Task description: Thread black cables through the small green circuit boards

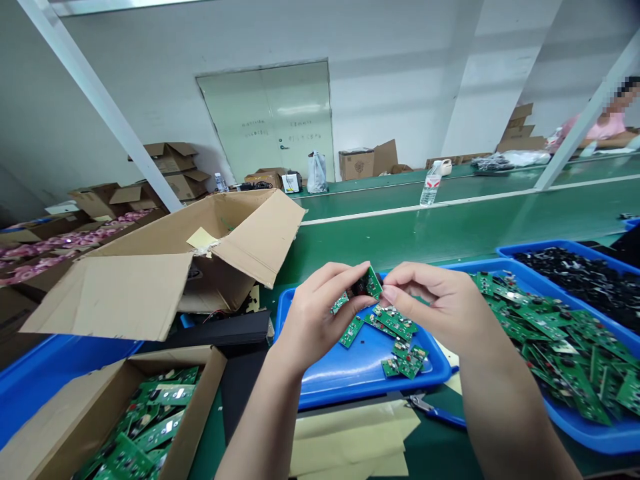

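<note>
Between thumb and fingers, my left hand (pixel 317 310) grips a small green circuit board (pixel 373 284) with dark parts on its left face. My right hand (pixel 433 297) pinches at the board's right edge, thumb and forefinger pressed together; whether it holds a small part there is hidden. Both hands are above a blue tray (pixel 325 390). Several loose circuit boards (pixel 395 323) lie in that tray beneath them.
At right, a blue tray (pixel 600 440) is heaped with circuit boards, beside another tray of black parts (pixel 575 273). Blue-handled pliers (pixel 435 410) lie in front, near yellowish paper sheets (pixel 350 433). Cardboard boxes (pixel 250 233) stand left. A water bottle (pixel 430 185) stands behind; a person (pixel 600 127) sits far right.
</note>
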### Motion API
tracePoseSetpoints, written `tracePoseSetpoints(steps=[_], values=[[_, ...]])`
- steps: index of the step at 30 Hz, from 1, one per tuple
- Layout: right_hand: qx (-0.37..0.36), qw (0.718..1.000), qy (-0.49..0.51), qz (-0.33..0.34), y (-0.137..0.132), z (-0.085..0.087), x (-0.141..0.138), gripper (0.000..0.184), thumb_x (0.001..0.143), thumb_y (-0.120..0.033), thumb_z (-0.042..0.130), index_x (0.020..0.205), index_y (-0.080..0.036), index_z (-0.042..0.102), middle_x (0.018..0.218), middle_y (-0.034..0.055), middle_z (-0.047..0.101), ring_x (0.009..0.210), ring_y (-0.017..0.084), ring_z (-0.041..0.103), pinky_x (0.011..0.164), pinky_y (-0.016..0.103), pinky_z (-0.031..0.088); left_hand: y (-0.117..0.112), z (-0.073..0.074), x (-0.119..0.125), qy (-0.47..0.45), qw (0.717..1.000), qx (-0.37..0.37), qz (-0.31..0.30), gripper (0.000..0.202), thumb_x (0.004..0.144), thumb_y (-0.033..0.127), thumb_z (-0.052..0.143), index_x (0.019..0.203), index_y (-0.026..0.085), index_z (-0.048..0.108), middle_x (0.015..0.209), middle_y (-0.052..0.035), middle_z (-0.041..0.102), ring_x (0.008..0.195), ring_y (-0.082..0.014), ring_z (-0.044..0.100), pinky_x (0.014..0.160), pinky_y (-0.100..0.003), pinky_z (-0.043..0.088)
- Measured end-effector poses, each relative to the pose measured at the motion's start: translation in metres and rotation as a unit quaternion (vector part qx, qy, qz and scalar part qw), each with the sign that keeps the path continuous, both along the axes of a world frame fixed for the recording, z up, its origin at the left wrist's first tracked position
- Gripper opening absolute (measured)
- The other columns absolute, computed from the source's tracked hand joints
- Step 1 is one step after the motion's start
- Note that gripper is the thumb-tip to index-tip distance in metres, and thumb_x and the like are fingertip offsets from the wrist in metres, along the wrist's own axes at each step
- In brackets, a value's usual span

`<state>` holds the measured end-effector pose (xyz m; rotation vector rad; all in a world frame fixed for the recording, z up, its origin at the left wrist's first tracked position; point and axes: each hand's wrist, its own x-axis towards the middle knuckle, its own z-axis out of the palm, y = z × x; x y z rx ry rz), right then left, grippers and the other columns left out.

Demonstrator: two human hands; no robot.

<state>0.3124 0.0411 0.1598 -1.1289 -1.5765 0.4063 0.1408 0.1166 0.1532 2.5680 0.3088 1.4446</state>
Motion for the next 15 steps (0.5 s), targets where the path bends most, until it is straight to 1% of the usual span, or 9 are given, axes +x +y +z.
tracePoseSetpoints(steps=[4, 6, 8, 10, 12, 15], values=[[0.061, 0.995, -0.05, -0.065, 0.005, -0.004, -0.004, 0.01, 0.084, -0.017, 0.057, 0.076, -0.02, 0.062, 0.068, -0.0009, 0.066, 0.062, 0.012, 0.062, 0.056, 0.019, 0.051, 0.0, -0.002, 0.0, 0.01, 0.997, -0.082, -0.005, 0.031, 0.088, 0.029, 0.065, 0.116, 0.016, 0.063, 0.085, -0.0046, 0.064, 0.075, -0.0139, 0.062, 0.066, -0.026, 0.058], [0.074, 0.99, -0.077, -0.094, 0.009, -0.007, -0.005, 0.01, 0.082, -0.015, 0.056, 0.075, -0.02, 0.06, 0.068, -0.0006, 0.065, 0.062, 0.013, 0.062, 0.058, 0.022, 0.051, -0.001, -0.003, 0.001, 0.028, 0.991, -0.13, 0.004, 0.03, 0.088, 0.031, 0.064, 0.114, 0.015, 0.064, 0.084, -0.0047, 0.064, 0.076, -0.0146, 0.062, 0.065, -0.027, 0.057], [0.068, 0.986, -0.103, -0.11, 0.014, -0.01, -0.005, 0.01, 0.081, -0.016, 0.055, 0.073, -0.02, 0.058, 0.067, -0.0003, 0.064, 0.061, 0.014, 0.061, 0.058, 0.024, 0.05, -0.002, -0.003, 0.002, 0.05, 0.983, -0.178, 0.013, 0.029, 0.089, 0.03, 0.063, 0.114, 0.016, 0.064, 0.085, -0.0047, 0.064, 0.077, -0.0154, 0.063, 0.065, -0.027, 0.056], [0.046, 0.984, -0.122, -0.123, 0.019, -0.014, -0.004, 0.01, 0.081, -0.019, 0.054, 0.071, -0.021, 0.055, 0.065, -0.0002, 0.063, 0.059, 0.014, 0.061, 0.057, 0.025, 0.048, -0.004, -0.003, 0.006, 0.075, 0.974, -0.213, 0.024, 0.025, 0.09, 0.028, 0.059, 0.111, 0.016, 0.065, 0.085, -0.0047, 0.064, 0.077, -0.0156, 0.062, 0.065, -0.026, 0.053], [0.023, 0.979, -0.142, -0.146, 0.023, -0.016, -0.003, 0.012, 0.082, -0.025, 0.053, 0.07, -0.022, 0.052, 0.062, -0.0004, 0.063, 0.056, 0.015, 0.059, 0.055, 0.027, 0.046, -0.005, -0.003, 0.011, 0.106, 0.967, -0.226, 0.037, 0.019, 0.093, 0.026, 0.053, 0.1, 0.016, 0.067, 0.08, -0.0037, 0.064, 0.072, -0.0147, 0.058, 0.063, -0.026, 0.048], [-0.003, 0.964, -0.184, -0.19, 0.027, -0.018, -0.002, 0.013, 0.082, -0.028, 0.052, 0.069, -0.023, 0.049, 0.057, -0.0016, 0.061, 0.051, 0.016, 0.057, 0.052, 0.027, 0.04, -0.007, -0.004, 0.019, 0.129, 0.958, -0.253, 0.036, 0.026, 0.095, 0.024, 0.045, 0.078, 0.016, 0.063, 0.07, -0.0009, 0.059, 0.065, -0.0131, 0.05, 0.059, -0.024, 0.04]])
